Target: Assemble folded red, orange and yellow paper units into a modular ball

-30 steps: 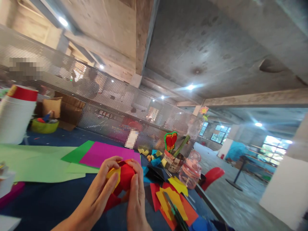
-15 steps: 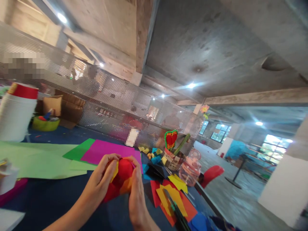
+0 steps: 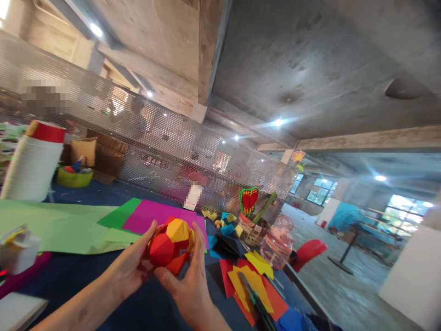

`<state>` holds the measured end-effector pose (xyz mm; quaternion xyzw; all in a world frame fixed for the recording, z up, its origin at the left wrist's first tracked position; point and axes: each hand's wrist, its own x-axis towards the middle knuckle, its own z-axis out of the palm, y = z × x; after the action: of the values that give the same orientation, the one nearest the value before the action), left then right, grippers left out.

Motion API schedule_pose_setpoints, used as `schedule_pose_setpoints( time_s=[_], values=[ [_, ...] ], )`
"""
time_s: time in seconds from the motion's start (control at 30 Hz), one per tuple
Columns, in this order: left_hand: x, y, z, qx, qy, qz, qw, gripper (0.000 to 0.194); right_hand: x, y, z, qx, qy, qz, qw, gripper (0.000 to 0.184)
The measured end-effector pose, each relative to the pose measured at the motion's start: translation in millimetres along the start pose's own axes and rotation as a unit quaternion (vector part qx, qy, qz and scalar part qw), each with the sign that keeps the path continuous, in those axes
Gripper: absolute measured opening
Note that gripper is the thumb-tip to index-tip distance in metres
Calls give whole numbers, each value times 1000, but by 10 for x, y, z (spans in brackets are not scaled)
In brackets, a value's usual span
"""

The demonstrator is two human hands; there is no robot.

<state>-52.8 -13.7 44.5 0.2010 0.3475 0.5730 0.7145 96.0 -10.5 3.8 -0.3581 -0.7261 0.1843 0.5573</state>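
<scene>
Between my two hands is a rounded, faceted paper ball (image 3: 166, 249) in red, yellow and orange, held above the dark blue tabletop. My left hand (image 3: 139, 257) cups it from the left, the palm side partly hidden behind it. On the right, my right hand (image 3: 193, 280) grips it with the thumb at the lower front and the fingers along its far side. A magenta paper sheet (image 3: 144, 215) lies just behind the ball, over a green sheet (image 3: 115, 218).
Red and yellow paper pieces (image 3: 268, 299) lie to the right under a dark-handled cutter (image 3: 257, 301). Behind them stand a pink-lidded clear jar (image 3: 275, 248) and a basket (image 3: 253, 230). Pale green sheets (image 3: 62, 230) and a stack of white cups (image 3: 32, 165) are at left. A perforated metal screen (image 3: 165, 151) bounds the back.
The paper ball has been turned, so a yellow facet now faces up beside the red one. My right thumb has come round to its front. The camera view has shifted slightly left.
</scene>
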Motion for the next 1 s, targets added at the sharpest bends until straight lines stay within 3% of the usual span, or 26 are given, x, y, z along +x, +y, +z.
schedule_pose_setpoints(
  time_s=[0.13,0.2,0.27,0.4,0.53,0.67,0.87,1.0],
  values=[
    [-60,-34,-1,-19,-82,50,995,54,16,-6,-16,-36,1,0,999,89],
    [-72,-62,-7,10,-101,95,990,77,3,10,-24,-40,9,-6,999,84],
    [-85,-90,-3,40,-113,116,986,87,-6,22,-49,-55,21,-27,998,84],
    [-109,-137,13,55,-126,103,985,76,40,5,-172,-140,29,-97,985,101],
    [-101,-168,5,60,-138,85,985,68,108,-18,-272,-173,-17,-130,976,128],
    [-91,-179,13,72,-108,88,988,66,112,-14,-264,-174,-44,-129,975,122],
    [-95,-208,30,64,-83,82,991,57,69,-55,-237,-197,-27,-115,973,105],
    [-85,-227,15,59,-70,79,993,53,56,-50,-217,-203,-22,-100,974,106]
  ],
)
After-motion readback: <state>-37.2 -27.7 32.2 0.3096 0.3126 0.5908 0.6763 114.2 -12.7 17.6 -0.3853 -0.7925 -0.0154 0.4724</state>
